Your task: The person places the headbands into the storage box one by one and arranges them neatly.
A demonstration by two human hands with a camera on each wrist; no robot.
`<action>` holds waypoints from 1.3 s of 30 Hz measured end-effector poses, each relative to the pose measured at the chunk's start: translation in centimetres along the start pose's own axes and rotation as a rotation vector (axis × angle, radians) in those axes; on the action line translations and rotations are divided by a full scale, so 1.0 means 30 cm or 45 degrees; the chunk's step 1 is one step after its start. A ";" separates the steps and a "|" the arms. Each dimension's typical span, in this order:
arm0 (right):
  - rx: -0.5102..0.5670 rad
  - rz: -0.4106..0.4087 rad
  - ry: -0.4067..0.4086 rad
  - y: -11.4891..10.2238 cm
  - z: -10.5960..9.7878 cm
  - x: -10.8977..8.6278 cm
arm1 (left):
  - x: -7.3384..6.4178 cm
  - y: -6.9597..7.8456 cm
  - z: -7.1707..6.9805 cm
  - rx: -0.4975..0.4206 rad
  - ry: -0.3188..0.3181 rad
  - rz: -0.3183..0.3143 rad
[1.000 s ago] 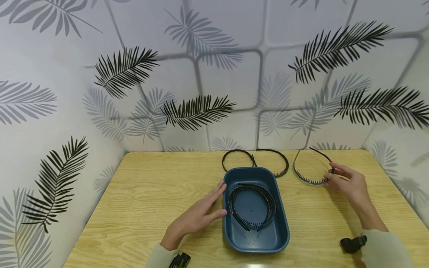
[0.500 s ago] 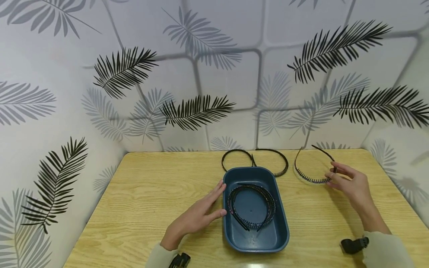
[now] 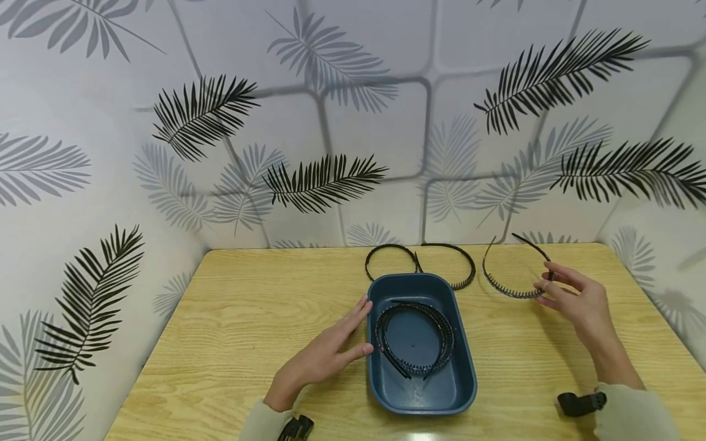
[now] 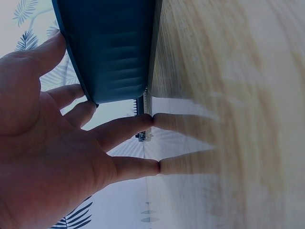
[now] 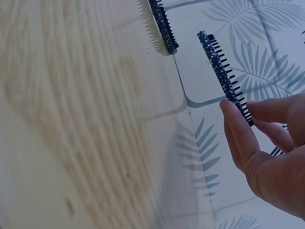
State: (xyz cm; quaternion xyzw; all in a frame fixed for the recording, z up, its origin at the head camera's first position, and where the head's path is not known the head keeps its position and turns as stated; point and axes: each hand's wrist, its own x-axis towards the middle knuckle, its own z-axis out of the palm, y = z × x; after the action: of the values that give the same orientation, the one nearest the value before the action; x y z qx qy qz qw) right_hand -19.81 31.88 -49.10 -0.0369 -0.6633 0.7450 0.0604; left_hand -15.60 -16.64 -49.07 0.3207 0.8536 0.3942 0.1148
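My right hand [image 3: 579, 304] pinches a dark toothed headband [image 3: 510, 294] near its curved end, its two arms pointing toward the wall. In the right wrist view this headband [image 5: 220, 71] has a speckled, glittery outer face and hangs above the table between thumb and fingers. Fingers straight, my left hand [image 3: 325, 355] rests against the left side of a blue plastic tub [image 3: 421, 404]. The left wrist view has thumb and some fingertips at the tub's rim [image 4: 71, 52], the other fingertips touching the table. Inside the tub lie several nested dark headbands [image 3: 444, 343].
Behind the tub, two more dark headbands, one on the left [image 3: 380, 247] and one on the right [image 3: 470, 260], lie near the back edge of the wooden table [image 3: 231, 331]. A leaf-patterned wall [image 3: 375, 135] stands right behind the table.
The right hand has raised its headband slightly, the band's free ends now showing higher against the wall. The left hand and the tub stay put.
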 end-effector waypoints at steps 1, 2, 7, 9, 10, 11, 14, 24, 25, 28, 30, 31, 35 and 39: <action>-0.001 -0.009 -0.001 -0.002 0.003 -0.002 | 0.000 0.000 0.000 -0.001 0.001 0.001; 0.001 -0.018 -0.003 -0.003 0.006 -0.005 | 0.000 0.000 0.001 -0.003 0.004 0.003; -0.008 -0.056 -0.011 -0.010 0.021 -0.016 | 0.000 0.000 0.001 0.002 0.004 -0.002; -0.007 -0.060 -0.007 -0.011 0.027 -0.019 | 0.001 0.000 0.002 0.007 0.003 -0.002; -0.001 -0.059 -0.005 -0.011 0.029 -0.019 | 0.001 0.000 0.002 0.007 0.003 -0.001; 0.004 -0.059 -0.003 -0.011 0.031 -0.020 | 0.001 0.001 0.002 0.006 0.002 -0.002; 0.019 -0.069 -0.001 -0.011 0.037 -0.024 | 0.001 0.004 0.001 -0.003 -0.001 -0.005; 0.017 -0.157 0.002 -0.025 0.069 -0.038 | 0.001 0.006 0.000 -0.010 0.000 -0.012; 0.020 -0.165 0.001 -0.026 0.073 -0.040 | 0.001 0.005 0.000 -0.008 -0.002 -0.014; 0.035 -0.184 -0.001 -0.030 0.082 -0.042 | 0.002 0.003 0.000 -0.009 -0.002 -0.019; 0.039 -0.193 0.005 -0.034 0.086 -0.043 | 0.003 0.002 0.000 -0.010 -0.004 -0.019; 0.042 -0.198 0.006 -0.035 0.088 -0.044 | 0.003 0.001 0.000 -0.010 -0.004 -0.020; 0.067 -0.219 -0.008 -0.041 0.097 -0.045 | 0.002 0.001 0.000 -0.011 -0.004 -0.019; 0.083 -0.238 -0.047 -0.045 0.111 -0.048 | 0.000 0.001 0.003 -0.010 0.002 -0.018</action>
State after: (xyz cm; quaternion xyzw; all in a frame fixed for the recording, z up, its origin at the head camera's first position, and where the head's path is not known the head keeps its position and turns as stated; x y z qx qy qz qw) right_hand -18.79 28.57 -47.42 0.0409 -0.6402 0.7579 0.1184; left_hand -15.55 -16.57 -49.10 0.3137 0.8543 0.3971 0.1183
